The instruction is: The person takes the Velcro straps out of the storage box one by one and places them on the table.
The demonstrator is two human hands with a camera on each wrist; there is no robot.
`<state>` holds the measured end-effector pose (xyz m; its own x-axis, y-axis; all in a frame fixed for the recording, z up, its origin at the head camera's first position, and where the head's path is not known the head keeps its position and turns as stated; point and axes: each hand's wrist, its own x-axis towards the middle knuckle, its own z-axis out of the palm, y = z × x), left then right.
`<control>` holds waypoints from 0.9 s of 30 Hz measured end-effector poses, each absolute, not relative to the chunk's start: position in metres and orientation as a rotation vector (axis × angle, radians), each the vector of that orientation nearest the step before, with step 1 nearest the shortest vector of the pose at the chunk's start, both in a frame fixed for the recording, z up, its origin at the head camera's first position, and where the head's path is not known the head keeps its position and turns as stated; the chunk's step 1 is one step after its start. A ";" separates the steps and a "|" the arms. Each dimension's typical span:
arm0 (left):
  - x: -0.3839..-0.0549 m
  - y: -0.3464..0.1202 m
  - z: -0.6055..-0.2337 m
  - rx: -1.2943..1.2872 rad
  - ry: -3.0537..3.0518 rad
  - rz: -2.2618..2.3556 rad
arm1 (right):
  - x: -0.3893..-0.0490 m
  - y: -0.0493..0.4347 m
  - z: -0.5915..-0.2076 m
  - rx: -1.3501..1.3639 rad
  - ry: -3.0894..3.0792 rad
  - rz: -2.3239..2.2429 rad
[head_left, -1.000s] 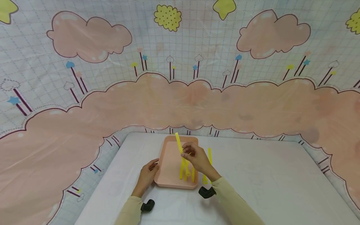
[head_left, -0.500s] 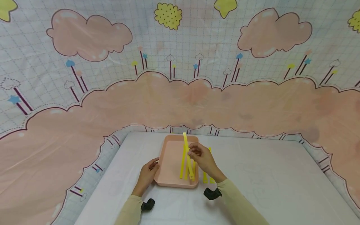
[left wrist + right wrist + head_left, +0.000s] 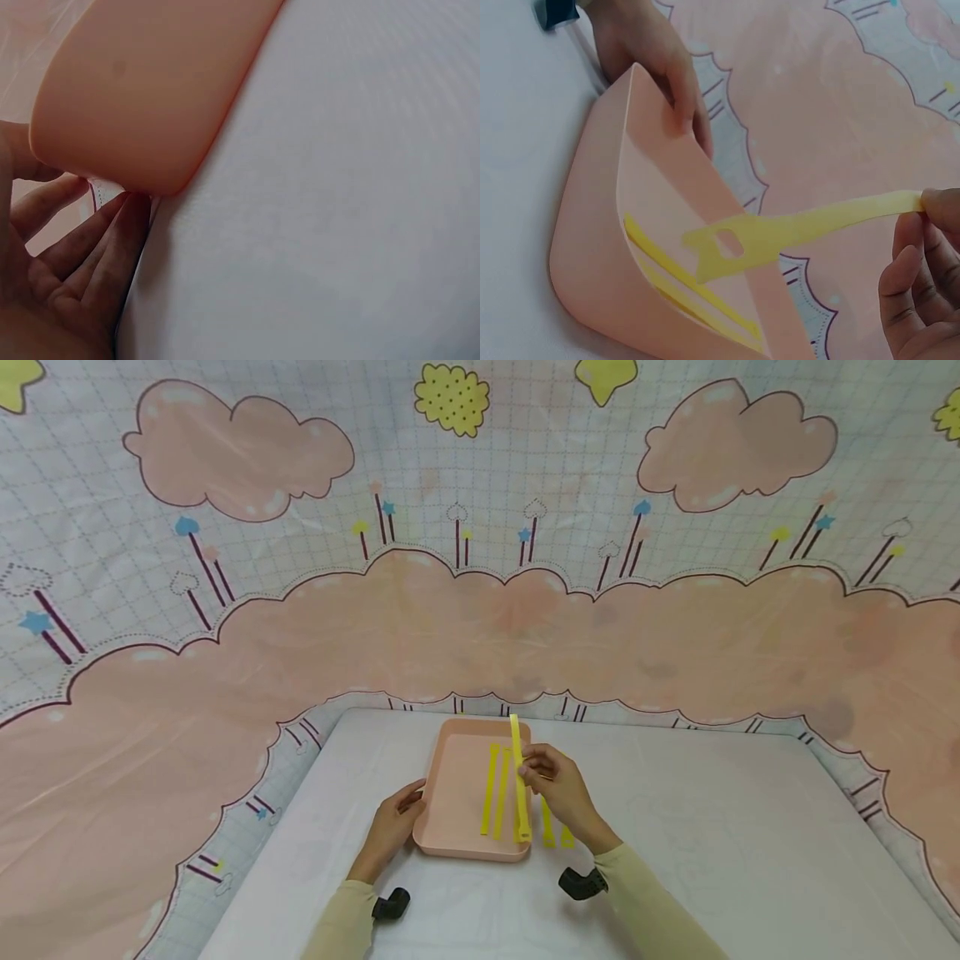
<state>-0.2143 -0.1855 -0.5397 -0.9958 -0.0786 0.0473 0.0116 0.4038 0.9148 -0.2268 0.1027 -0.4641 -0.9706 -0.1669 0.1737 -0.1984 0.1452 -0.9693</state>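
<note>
My right hand (image 3: 562,785) pinches a yellow hook-and-loop cable tie (image 3: 520,793) near its upper part, over the right side of a pink tray (image 3: 457,793). In the right wrist view the slotted wide head of the tie (image 3: 765,238) hangs away from thumb and fingertips, over the tray's inside. Two more yellow ties (image 3: 489,789) lie lengthwise in the tray, side by side; a yellow edge of another shows behind the held one. My left hand (image 3: 392,827) holds the tray's left wall, with a digit over the rim and fingers against the outside (image 3: 112,97).
On the white table (image 3: 712,827), right of the tray, lie two more yellow ties (image 3: 548,827), partly hidden by my right hand. A printed cloth (image 3: 600,643) with clouds rises behind the table. Black wrist cameras (image 3: 581,883) sit at both cuffs.
My right hand has moved to the right with the held tie, which has gone from slanted to nearly lined up with those in the tray. The left hand stays on the tray.
</note>
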 end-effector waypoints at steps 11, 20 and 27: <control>-0.213 -0.187 -0.538 0.072 -2.560 -1.713 | -0.227 0.116 -0.466 0.316 -2.372 1.993; -0.212 -0.189 -0.545 0.068 -2.539 -1.748 | -0.224 0.128 -0.462 0.277 -2.362 2.067; -0.212 -0.188 -0.543 0.054 -2.562 -1.725 | -0.221 0.141 -0.465 0.198 -2.370 2.079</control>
